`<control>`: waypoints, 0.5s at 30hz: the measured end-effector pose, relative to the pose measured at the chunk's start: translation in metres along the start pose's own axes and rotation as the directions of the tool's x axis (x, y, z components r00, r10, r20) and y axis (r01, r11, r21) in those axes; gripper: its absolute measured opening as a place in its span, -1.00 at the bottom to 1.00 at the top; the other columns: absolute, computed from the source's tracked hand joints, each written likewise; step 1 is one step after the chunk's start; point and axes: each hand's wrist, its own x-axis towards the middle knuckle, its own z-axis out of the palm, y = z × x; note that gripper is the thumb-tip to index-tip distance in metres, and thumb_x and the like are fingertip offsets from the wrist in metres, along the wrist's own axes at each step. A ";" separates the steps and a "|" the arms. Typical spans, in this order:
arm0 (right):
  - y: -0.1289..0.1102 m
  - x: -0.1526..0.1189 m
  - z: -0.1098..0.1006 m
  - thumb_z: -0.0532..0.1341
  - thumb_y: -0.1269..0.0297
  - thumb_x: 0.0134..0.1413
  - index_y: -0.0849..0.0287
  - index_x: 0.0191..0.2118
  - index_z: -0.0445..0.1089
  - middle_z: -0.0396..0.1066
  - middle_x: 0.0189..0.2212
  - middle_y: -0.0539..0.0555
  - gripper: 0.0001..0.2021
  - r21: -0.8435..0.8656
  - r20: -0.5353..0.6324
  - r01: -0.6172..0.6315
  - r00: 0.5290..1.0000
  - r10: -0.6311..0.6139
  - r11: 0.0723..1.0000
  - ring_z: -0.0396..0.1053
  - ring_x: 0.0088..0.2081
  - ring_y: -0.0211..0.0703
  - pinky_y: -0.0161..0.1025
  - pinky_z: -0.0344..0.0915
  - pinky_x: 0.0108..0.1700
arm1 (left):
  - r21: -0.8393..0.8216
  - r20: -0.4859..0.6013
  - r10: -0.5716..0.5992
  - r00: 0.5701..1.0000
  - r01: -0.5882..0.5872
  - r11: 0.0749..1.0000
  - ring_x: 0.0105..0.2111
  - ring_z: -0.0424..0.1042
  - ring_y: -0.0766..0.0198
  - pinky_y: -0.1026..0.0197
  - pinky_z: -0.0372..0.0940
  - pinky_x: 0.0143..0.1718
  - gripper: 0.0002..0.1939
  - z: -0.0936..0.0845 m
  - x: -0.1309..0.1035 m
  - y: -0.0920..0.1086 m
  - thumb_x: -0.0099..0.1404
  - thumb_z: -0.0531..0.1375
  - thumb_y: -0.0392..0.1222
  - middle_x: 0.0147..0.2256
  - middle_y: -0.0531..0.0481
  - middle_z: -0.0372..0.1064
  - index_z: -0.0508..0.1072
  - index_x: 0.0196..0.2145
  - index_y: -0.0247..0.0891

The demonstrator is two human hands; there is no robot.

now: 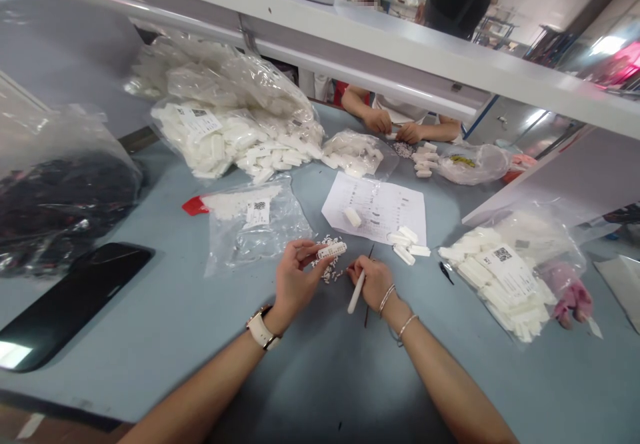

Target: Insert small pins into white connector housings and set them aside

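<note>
My left hand (296, 276) grips a small white plastic block (332, 251) with rows of dark holes or marks on its upper face. Under and around the block lies a pile of tiny white pieces (329, 272) on the blue-grey table (210, 337). To the right, my right hand (373, 281) is closed on a white pen-like tool (356, 292), its thick end toward me. The fingertips are close to the edge of the pile. A printed sheet (375, 197) lies beyond my hands, with white blocks (406, 244) at its lower right corner and one more on it.
Large bags of white parts (215, 137) stand at the back left, another bag (505, 277) at the right. A black phone-like slab (80, 297) lies left. Low shelf (400, 37) crosses above; beyond it, another person's hands (395, 127) work.
</note>
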 end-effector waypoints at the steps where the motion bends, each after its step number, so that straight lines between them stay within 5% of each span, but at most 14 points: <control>1: 0.000 0.000 -0.001 0.20 0.42 -0.01 0.09 -0.57 0.19 0.45 -0.56 -0.02 -0.79 0.005 0.006 0.006 1.000 -0.006 1.000 0.37 -0.48 -0.18 -0.31 0.20 -0.42 | 0.000 0.002 0.002 1.000 -0.002 1.000 -0.27 0.53 0.12 0.06 0.46 -0.21 -0.55 0.000 0.000 0.001 0.02 0.33 -0.03 -0.30 -0.13 0.52 0.20 -0.25 -0.22; 15: 0.001 0.001 -0.011 0.24 0.40 -0.06 0.09 -0.57 0.20 0.48 -0.54 -0.04 -0.79 0.040 0.096 0.066 0.993 -0.069 0.997 0.40 -0.50 -0.19 -0.32 0.23 -0.45 | -0.010 -0.008 -0.016 1.000 0.016 1.000 -0.30 0.54 0.12 0.08 0.47 -0.24 -0.54 0.000 0.000 0.001 -0.01 0.34 -0.02 -0.31 -0.12 0.53 0.21 -0.26 -0.22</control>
